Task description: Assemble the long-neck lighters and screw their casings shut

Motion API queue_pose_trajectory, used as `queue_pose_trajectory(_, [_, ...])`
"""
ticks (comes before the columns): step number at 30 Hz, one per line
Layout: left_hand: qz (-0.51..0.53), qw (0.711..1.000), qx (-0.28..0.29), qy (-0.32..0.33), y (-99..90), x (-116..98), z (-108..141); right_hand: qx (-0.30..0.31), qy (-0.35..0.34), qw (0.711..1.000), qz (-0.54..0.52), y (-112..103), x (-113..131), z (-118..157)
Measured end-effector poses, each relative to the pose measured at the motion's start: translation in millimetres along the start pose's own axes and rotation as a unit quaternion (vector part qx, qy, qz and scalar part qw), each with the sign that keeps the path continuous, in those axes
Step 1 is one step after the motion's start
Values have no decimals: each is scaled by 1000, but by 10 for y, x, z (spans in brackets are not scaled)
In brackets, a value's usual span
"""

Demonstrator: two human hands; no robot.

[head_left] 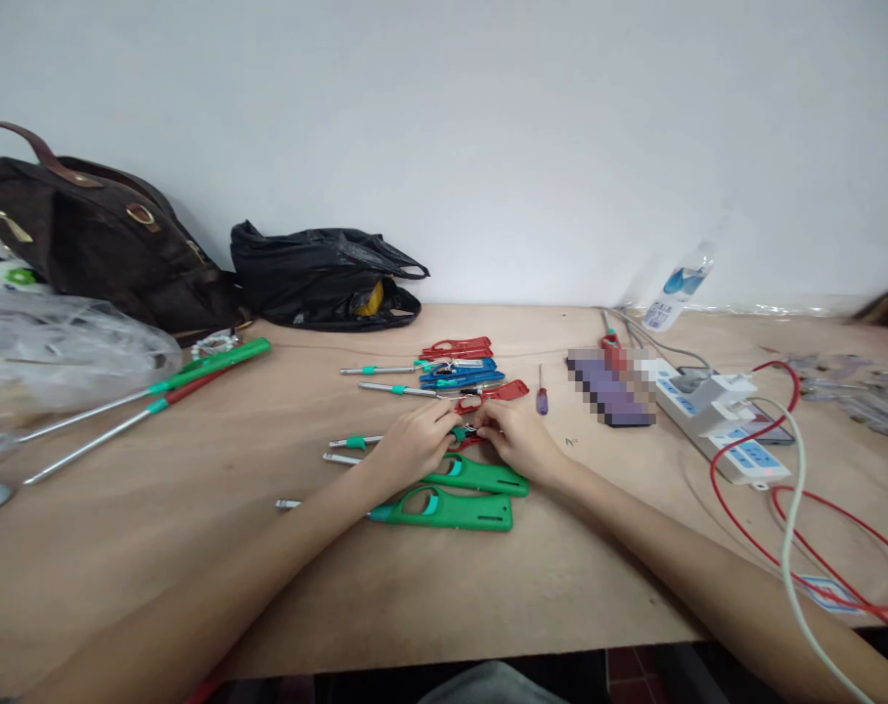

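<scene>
Both hands meet over a row of lighters lying on the wooden table. My left hand (419, 440) has its fingers pinched at a small dark green and black part (459, 433). Across from it, my right hand (513, 437) is closed at the same small parts, with thin wires between the fingertips. Nearer the front edge lie two green lighters (444, 510) with silver tubes, partly under my left hand and forearm. Beyond the hands are an opened red casing (513, 391), a blue casing (463, 374) and another red casing (457, 348). A purple-handled screwdriver (542, 399) lies to the right.
On the right are a power strip (733, 450), red and white cables, a blurred-out phone (620, 391) and a water bottle (679, 288). A black plastic bag (319, 274), a dark backpack (121, 244) and long green and red lighters (209, 364) occupy the left.
</scene>
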State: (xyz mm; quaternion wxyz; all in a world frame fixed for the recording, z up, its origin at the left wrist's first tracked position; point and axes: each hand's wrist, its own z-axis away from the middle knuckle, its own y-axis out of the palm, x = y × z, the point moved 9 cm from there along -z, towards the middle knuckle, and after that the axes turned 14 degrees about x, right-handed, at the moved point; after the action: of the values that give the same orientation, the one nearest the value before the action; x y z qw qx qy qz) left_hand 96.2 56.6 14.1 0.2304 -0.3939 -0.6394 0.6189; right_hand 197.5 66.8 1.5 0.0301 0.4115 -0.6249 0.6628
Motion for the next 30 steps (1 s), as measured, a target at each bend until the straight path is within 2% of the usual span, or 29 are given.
queue_pose_trajectory(14, [-50, 998, -9, 35, 5, -71, 21, -6, -4, 1000, -3, -5, -6, 1])
queue_pose_trajectory(30, [0, 999, -1, 36, 15, -54, -3, -5, -16, 999, 29, 18, 20, -4])
